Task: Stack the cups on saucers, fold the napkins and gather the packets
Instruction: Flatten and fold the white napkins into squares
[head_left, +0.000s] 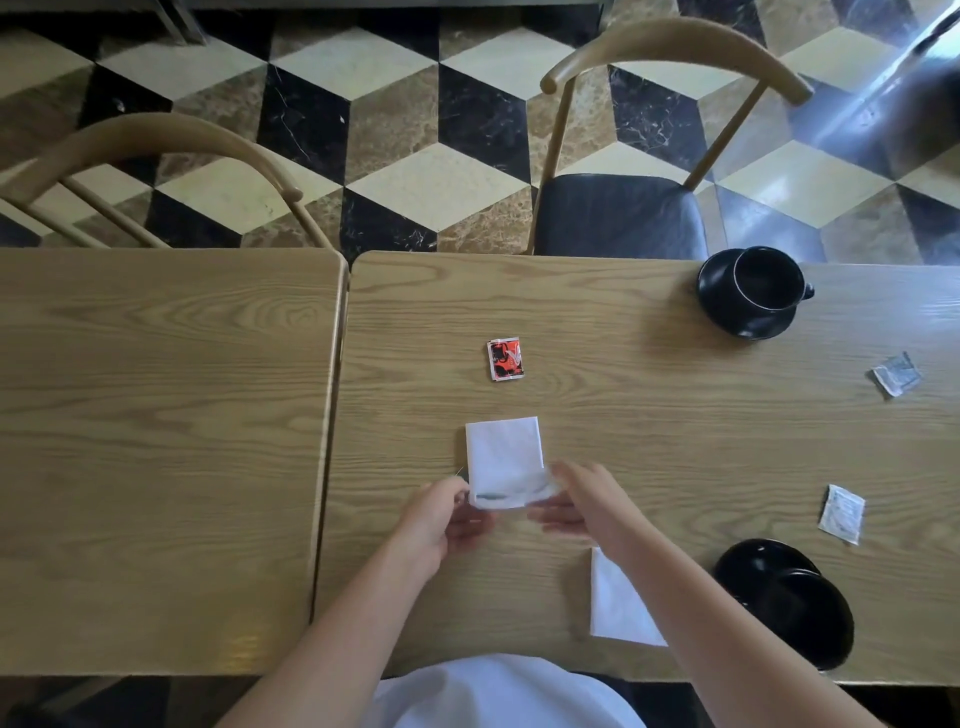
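Note:
A white napkin (503, 451) lies in the middle of the wooden table (623, 415), its near edge lifted. My left hand (441, 514) pinches its near left corner and my right hand (582, 501) pinches its near right corner. A second white napkin (618, 603) lies flat under my right forearm. A black cup (766, 280) stands on a black saucer (719, 296) at the far right. Another black cup (802, 597) sits on a saucer (753, 558) at the near right. A red packet (505, 359) lies beyond the napkin. Two white packets (896, 375) (841, 513) lie at the right.
A second wooden table (156, 441) abuts on the left, with a narrow gap between them. Two wooden chairs (623, 208) (156, 150) stand at the far side on a chequered marble floor.

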